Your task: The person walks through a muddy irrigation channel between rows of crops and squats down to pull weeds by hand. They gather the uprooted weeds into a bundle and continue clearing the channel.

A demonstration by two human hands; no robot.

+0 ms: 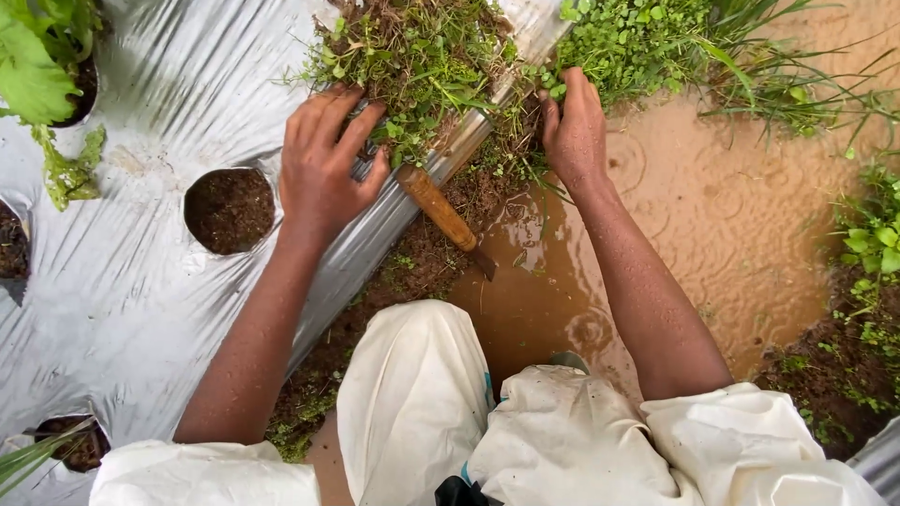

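Muddy ground with silver plastic mulch (159,281) over a planting bed fills the view, brown puddle water (731,215) lying beside it on the right. A clump of weeds (412,56) with roots and soil sits at the top centre, on the edge of the mulch. The left hand (323,164) lies flat on the near side of the clump, fingers (352,122) spread and pressing into the greens. The right hand (574,126) is at the clump's right edge, fingers curled in among the stems; what they pinch cannot be told. Between the hands, a tool with a wooden handle (439,208) lies slanting on the wet soil, its dark tip (485,264) toward the puddle, just beside the left thumb. A round planting hole (230,210) full of dark soil opens left of the left hand. Lettuce (37,66) grows at the far left. White trousers (422,403) cover the knees below.
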